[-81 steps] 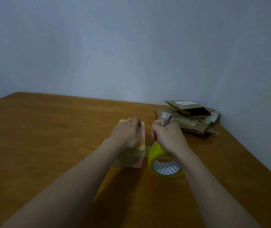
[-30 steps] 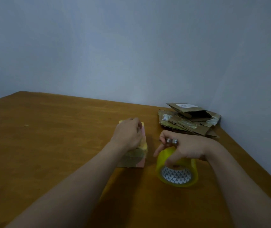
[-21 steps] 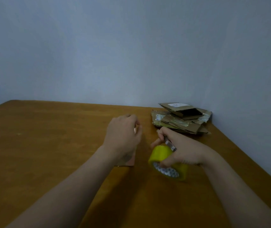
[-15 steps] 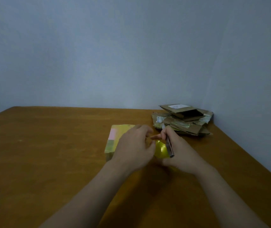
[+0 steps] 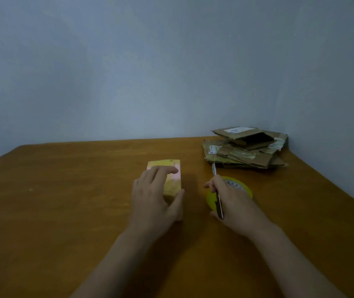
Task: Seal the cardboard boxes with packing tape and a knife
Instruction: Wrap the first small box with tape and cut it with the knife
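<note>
Box [image 5: 172,184] is set mid-bench [image 5: 64,201]. Left hand [image 5: 154,201] is laid on it, fingers [image 5: 163,171] relaxed over the top, thumb against its right side. Knife [image 5: 217,190] is pinched by the right hand [image 5: 234,203], which is rested on the tape roll [image 5: 244,188] just right of the box. The white label [image 5: 238,130] on the cardboard pile [image 5: 244,153] in the far corner is illegible.

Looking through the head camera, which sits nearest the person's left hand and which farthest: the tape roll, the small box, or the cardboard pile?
From the left hand:
1. small box, directly under its fingers, touching.
2. tape roll, just to its right, under the right hand holding the knife.
3. pile of flattened cardboard, in the far right table corner.
</note>
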